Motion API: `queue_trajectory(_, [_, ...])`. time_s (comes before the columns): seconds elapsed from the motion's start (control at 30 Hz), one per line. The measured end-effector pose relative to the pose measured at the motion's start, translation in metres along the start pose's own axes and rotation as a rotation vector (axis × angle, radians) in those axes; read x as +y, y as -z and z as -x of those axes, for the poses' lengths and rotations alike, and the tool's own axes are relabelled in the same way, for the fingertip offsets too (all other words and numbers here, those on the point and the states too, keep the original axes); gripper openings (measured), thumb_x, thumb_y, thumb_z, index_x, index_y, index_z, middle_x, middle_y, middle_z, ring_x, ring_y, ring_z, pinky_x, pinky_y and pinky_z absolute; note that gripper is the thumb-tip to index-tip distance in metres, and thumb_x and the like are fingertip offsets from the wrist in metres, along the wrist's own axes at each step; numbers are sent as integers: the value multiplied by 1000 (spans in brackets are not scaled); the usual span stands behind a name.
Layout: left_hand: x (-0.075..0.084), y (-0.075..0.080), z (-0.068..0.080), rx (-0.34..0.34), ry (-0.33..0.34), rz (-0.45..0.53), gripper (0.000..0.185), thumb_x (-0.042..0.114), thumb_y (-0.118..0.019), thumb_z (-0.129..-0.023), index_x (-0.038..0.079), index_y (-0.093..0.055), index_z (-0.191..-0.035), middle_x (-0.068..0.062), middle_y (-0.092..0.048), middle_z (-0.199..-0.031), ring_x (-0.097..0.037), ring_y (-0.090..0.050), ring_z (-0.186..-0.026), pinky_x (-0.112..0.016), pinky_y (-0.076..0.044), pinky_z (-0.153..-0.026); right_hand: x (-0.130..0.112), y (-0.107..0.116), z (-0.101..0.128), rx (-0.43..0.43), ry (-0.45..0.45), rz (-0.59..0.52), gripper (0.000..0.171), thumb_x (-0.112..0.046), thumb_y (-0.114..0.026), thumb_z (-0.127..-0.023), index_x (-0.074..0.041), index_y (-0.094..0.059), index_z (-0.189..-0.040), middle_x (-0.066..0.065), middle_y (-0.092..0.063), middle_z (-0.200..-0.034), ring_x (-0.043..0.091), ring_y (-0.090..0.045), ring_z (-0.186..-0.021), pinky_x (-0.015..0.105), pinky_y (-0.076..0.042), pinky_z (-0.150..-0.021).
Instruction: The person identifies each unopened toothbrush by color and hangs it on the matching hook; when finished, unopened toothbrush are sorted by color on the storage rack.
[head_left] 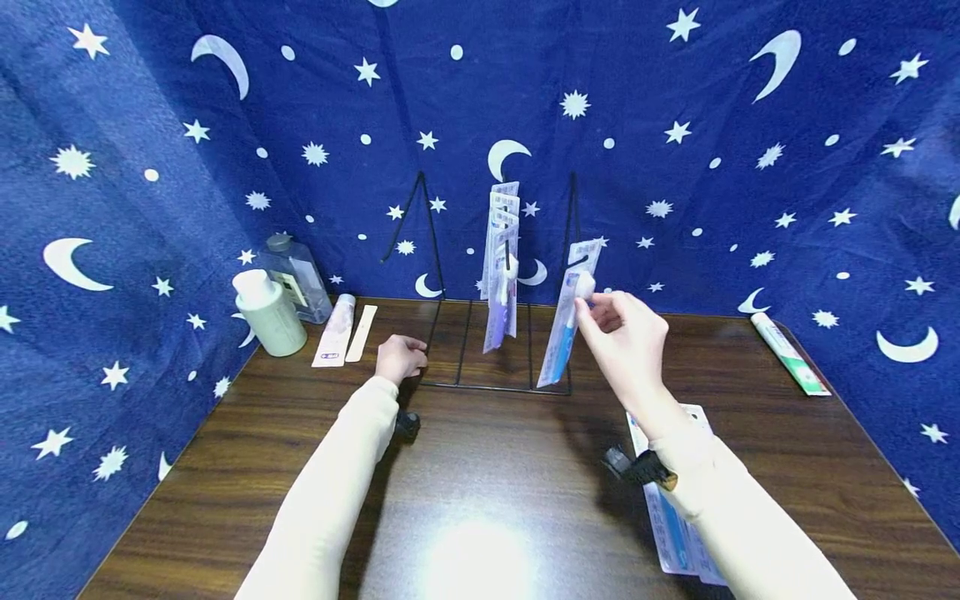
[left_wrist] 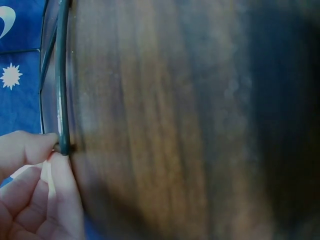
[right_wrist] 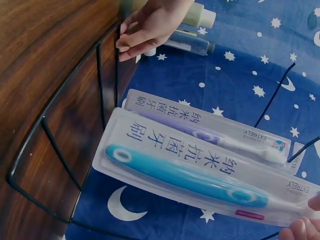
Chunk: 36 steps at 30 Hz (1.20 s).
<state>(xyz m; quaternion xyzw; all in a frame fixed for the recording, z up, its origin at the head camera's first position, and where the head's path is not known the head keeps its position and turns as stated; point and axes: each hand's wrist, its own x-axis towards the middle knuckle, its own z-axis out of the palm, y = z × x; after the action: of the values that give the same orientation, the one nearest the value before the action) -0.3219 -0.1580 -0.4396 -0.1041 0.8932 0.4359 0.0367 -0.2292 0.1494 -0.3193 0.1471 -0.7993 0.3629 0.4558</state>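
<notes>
A black wire rack [head_left: 495, 388] stands on the table. My left hand [head_left: 401, 360] is at its front left corner; in the left wrist view, thumb and finger pinch the wire end [left_wrist: 63, 142]. At the right side, my right hand [head_left: 626, 337] pinches the upper edge of a packaged blue toothbrush [head_left: 558, 346], whose top is at a wire hook [head_left: 577, 262]. The right wrist view shows this package [right_wrist: 190, 175] in front of a packaged purple toothbrush [right_wrist: 205, 134]. Several toothbrush packs [head_left: 504, 208] hang in a row on the middle hook.
More blue toothbrush packs [head_left: 671, 525] lie under my right forearm. At the back left stand a pale green bottle [head_left: 273, 321] and a clear bottle [head_left: 303, 275], beside a pink-white tube [head_left: 334, 332] and a flat cream strip [head_left: 362, 333]. A green-white tube [head_left: 791, 354] lies far right.
</notes>
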Motion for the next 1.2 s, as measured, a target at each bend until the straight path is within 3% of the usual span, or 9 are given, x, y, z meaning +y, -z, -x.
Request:
queue_trajectory(0.17, [1, -1, 0, 9, -3, -9, 30, -3, -61, -76, -1, -71, -105, -19, -70, -98, -11, -64, -58, -20, -58, -56, 1, -5, -8, -26, 9, 15, 13, -10, -70, -80, 3, -68, -80, 11, -65, -65, 23, -60, -54, 3, -37, -54])
queue_trajectory(0.47, [1, -1, 0, 15, -19, -1, 31, -5, -61, -75, -2, -71, -104, -18, -70, -96, -11, -64, -60, -20, -59, -57, 13, -20, -20, -72, 41, 51, 16, -11, -69, -82, 4, -66, -80, 14, -64, -64, 26, -61, -54, 37, -49, -52])
queue_trajectory(0.77, [-1, -2, -1, 20, 2, 16, 32, -6, -63, -72, -1, -71, -103, -14, -70, -85, -12, -64, -59, -20, -59, -57, 28, -36, -37, -89, 31, 106, 20, -14, -66, -84, 5, -65, -81, 15, -65, -64, 30, -62, -59, 45, -50, -57])
queue_trajectory(1.0, [1, -1, 0, 8, 8, 5, 31, -6, -63, -74, -1, -71, -104, -17, -71, -92, -10, -62, -59, -20, -58, -57, 37, -50, -54, -130, 8, 206, 21, -16, -64, -84, 3, -64, -74, 15, -66, -64, 35, -61, -65, 48, -48, -59])
queue_trajectory(1.2, [-1, -2, -1, 8, 10, 10, 31, -6, -63, -74, -1, -71, -103, -18, -71, -94, -11, -63, -60, -20, -59, -57, 46, -56, -63, -134, -63, 215, 23, -17, -63, -85, 4, -65, -76, 19, -67, -70, 36, -62, -67, 47, -48, -60])
